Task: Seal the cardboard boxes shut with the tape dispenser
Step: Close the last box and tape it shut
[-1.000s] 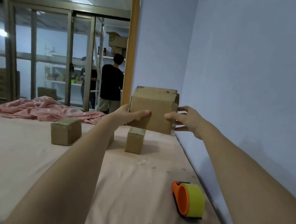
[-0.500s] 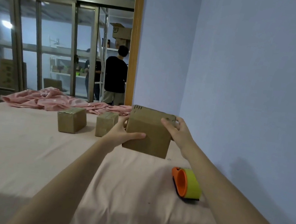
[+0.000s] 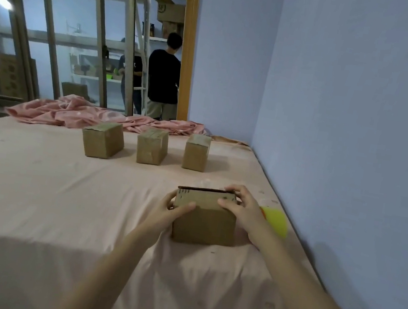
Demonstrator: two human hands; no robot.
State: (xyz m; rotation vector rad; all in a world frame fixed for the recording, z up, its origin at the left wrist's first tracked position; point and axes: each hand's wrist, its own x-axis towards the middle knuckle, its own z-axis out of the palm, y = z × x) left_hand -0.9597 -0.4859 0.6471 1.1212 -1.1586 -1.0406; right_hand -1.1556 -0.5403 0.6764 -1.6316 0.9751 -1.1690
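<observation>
Both grips are on the box: the left hand clasps its left side with the thumb laid across the near face, and the right hand clasps the right side, fingers curled over the top edge. The box sits on the bed, near its right edge and close to the wall.

The tape dispenser lies just beyond the right hand, mostly hidden by it; only a yellow roll and a sliver of orange show. The likely trouble is there: the right hand has to let go and reach past the box for it, and a careless reach could nudge the dispenser toward the gap by the wall. The bed is soft (the sheet already dimples under the box), so pressing tape down could tip the box or let the flaps sag apart, leaving a crooked or loose seam. Holding with the left hand alone may also let the box twist.

The top flaps look folded nearly flat, with a dark slit along the far edge; what is inside cannot be seen. Three more boxes stand in a row farther up the bed, all closed, with what looks like tape on their tops; their contents are hidden too. A crumpled pink blanket lies behind them.
</observation>
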